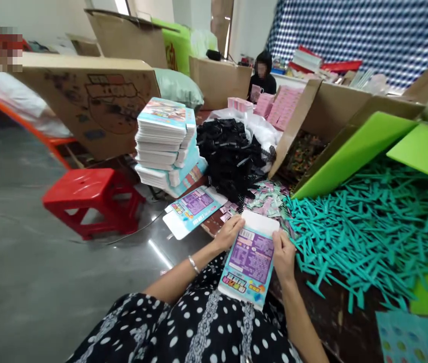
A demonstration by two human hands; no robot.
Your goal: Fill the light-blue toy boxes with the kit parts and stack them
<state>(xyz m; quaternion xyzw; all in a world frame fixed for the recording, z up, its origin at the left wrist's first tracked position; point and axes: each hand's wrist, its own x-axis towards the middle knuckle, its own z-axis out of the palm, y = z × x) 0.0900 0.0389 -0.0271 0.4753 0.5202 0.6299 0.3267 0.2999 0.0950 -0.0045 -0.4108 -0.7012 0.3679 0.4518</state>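
Observation:
Between my two hands is a flat printed carton [250,257], purple and light blue, with a white end flap at its far end. My left hand [229,233] grips its upper left edge, and my right hand [284,251] grips the upper right edge. The carton lies tilted over my lap. Just beyond my left hand, another flattened carton [195,205] rests on the table edge, partly overhanging it. A tall stack of flat cartons [163,138] stands farther back on the left.
Teal plastic T-shaped pieces [361,227] are heaped on the right. Small sachets [268,195] and a black fabric pile [231,151] lie ahead. A red stool [90,194] stands left on the floor. Another person [263,75] sits at the back by pink boxes [284,106].

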